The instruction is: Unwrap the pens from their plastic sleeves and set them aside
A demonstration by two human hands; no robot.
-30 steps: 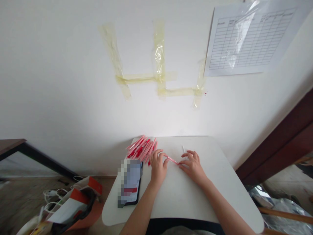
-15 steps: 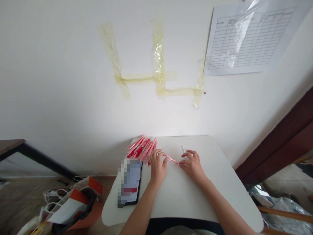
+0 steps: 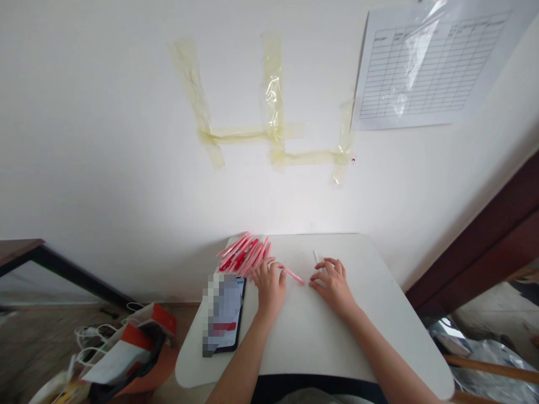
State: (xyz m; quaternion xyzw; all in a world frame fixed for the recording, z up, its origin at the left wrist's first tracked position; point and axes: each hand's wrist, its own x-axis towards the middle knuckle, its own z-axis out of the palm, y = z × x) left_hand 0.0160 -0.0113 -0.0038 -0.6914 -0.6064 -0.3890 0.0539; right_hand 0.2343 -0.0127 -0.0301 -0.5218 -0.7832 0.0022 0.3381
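Note:
A slim pink pen-like stick (image 3: 295, 276) slants down to the right from the fingertips of my left hand (image 3: 270, 284), which pinches its upper end. My right hand (image 3: 332, 280) is a short way right of the stick's free end, its fingers bent and apart, with a gap between them and the stick. Just behind those fingers is a thin white rod (image 3: 315, 256), its lower part hidden; whether the hand touches it I cannot tell. A pile of similar pink and red sticks (image 3: 242, 254) lies beyond my left hand, partly covered by it.
The white table (image 3: 311, 342) stands against the wall. A phone (image 3: 227, 314) with a partly blurred screen lies left of my left forearm. Paper bags (image 3: 126, 348) are on the floor at the left. A printed sheet (image 3: 421, 73) and yellowed tape (image 3: 273, 95) are on the wall.
My right hand has come off the end of the pink stick and moved slightly right. The stick's free end has dropped a little toward me, still in my left hand.

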